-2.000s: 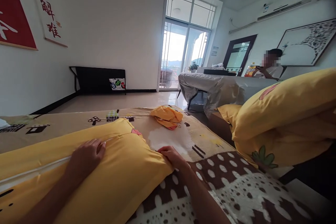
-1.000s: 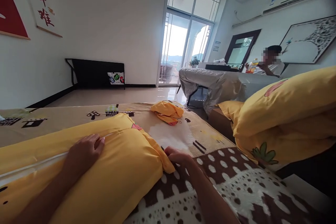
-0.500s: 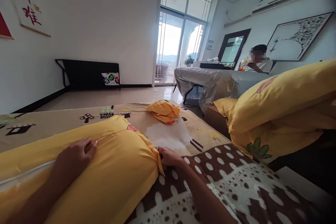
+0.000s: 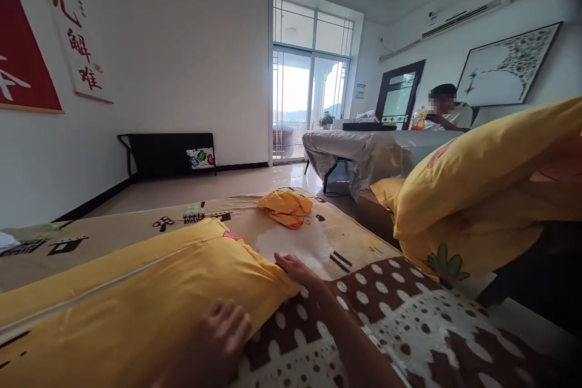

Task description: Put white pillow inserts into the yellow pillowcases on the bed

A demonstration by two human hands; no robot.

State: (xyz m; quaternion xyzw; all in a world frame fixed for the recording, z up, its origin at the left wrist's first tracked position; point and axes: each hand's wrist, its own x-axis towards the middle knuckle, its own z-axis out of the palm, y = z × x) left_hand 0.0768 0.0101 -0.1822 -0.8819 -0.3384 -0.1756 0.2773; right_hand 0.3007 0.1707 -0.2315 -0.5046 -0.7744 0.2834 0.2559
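A big yellow pillow (image 4: 136, 297) with a white zip line along its top lies across the patterned blanket (image 4: 409, 321) in front of me. My left hand (image 4: 218, 336) rests on the pillow's near lower edge, fingers stretched out toward the right. My right hand (image 4: 293, 268) lies at the pillow's right end, fingers flat against the corner of the cover where it meets the blanket. Neither hand grips anything that I can see.
A crumpled yellow cloth (image 4: 285, 207) lies further back on the blanket. Stacked yellow pillows (image 4: 482, 194) rise at the right. Behind stands a table under a silver cover (image 4: 368, 151), with a person (image 4: 448, 112) seated at it. A black frame (image 4: 168, 154) leans on the left wall.
My left hand has slid from the pillow's top near the zip down to its near edge. My right hand has stayed at the pillow's right corner. The view has tilted down slightly.
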